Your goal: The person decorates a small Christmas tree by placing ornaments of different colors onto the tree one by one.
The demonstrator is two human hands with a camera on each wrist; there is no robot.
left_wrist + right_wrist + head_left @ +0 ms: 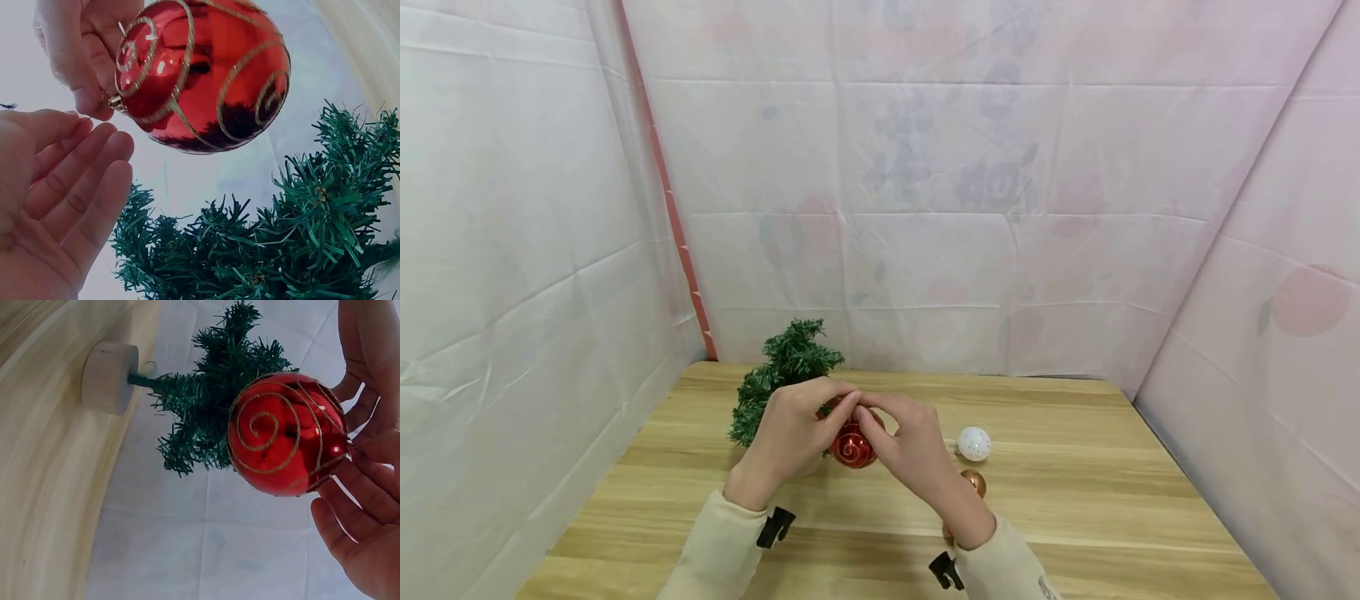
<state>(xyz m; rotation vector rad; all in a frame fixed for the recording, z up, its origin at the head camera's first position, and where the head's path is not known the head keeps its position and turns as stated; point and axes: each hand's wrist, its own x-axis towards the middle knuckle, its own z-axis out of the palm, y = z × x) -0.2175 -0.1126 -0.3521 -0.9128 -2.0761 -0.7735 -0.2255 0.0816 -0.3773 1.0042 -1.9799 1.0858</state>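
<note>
Red bauble (852, 448), lower centre, just right of the green tree (801, 354). Your left hand (795, 427) and right hand (917, 440) pinch at its gold cap (115, 103) and thin hanger (89, 117); work gently, bauble steady.

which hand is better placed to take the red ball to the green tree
Probably the left hand: in the head view it partly covers the green tree, while the right hand is farther off. Both hands meet above the red ball.

The red ball (206, 78) looks mirror-glossy with gritty, glittering swirls (256, 425); the tree (793, 354), bristly matt plastic; the counter (1097, 475), smooth wood grain; the sheets (925, 167), creased cloth.
</note>
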